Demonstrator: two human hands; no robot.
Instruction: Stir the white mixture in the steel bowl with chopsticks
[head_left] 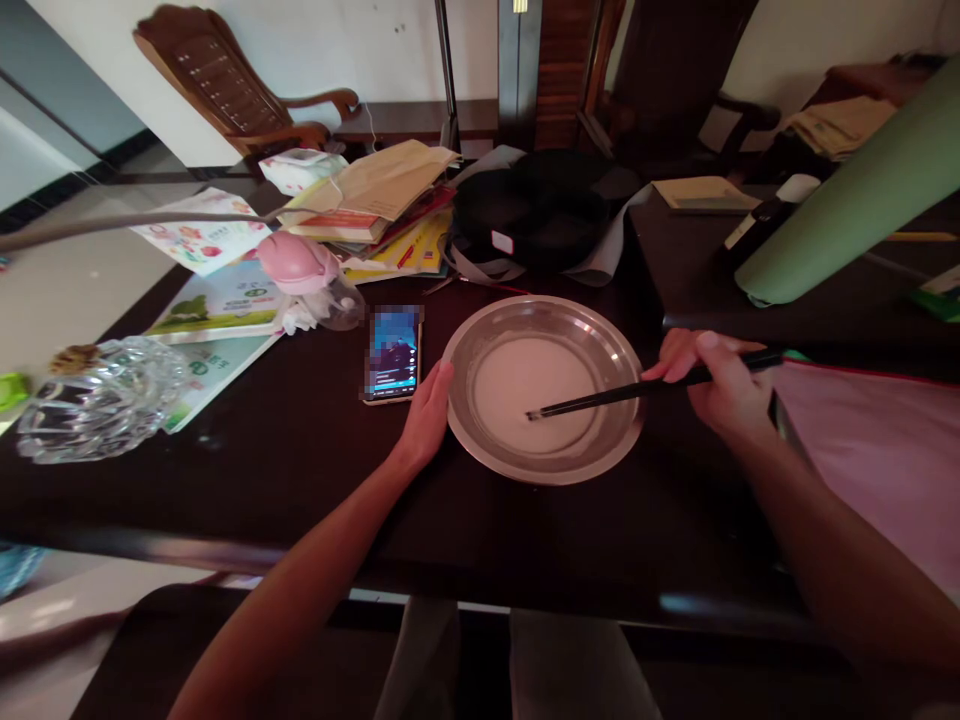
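A shallow round metal basin (pixel 551 468) sits on the dark table with a pale, milky liquid (pixel 517 380) in it. My left hand (pixel 427 415) holds the basin's left rim, thumb along the edge. In my right hand (pixel 724 385), closed at the basin's right side, is a pair of dark chopsticks (pixel 600 398). Their tips dip into the liquid near the middle of the basin. A phone (pixel 394 355) with a lit screen lies just left of the basin, close to my left hand.
Behind the basin are a black round container (pixel 525 215) and stacked envelopes and books (pixel 390 190). A pink-lidded bottle (pixel 300 265) and a glass bowl (pixel 105 400) stand left. At right are a green cylinder (pixel 847 200), a dark bottle (pixel 769 215) and pink cloth (pixel 877 440).
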